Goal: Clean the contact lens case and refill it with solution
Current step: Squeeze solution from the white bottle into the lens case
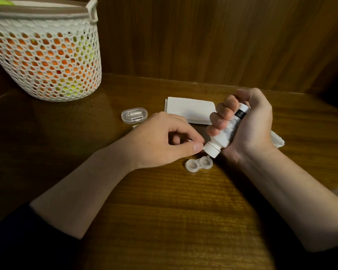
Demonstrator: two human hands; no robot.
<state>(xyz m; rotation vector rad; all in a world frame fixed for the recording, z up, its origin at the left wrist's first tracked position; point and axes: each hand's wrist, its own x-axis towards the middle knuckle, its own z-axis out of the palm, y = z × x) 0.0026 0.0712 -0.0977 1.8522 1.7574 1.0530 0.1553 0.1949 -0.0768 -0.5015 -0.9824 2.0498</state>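
A clear contact lens case [199,164] lies open on the wooden table [183,211], both wells facing up. My right hand [248,125] grips a white solution bottle [225,131] tipped nozzle-down, its tip just over the case's right well. My left hand [164,141] hovers just left of the bottle's white collar, fingers curled. Its thumb and forefinger pinch a small white piece that looks like the bottle cap [190,140], mostly hidden by the fingers. The thumb tip sits against the collar.
A folded white tissue [189,110] lies behind my hands and runs under the right one. A small clear oval box [134,115] stands to its left. A white mesh basket [47,61] holding orange and green things fills the back left. A wooden wall rises behind.
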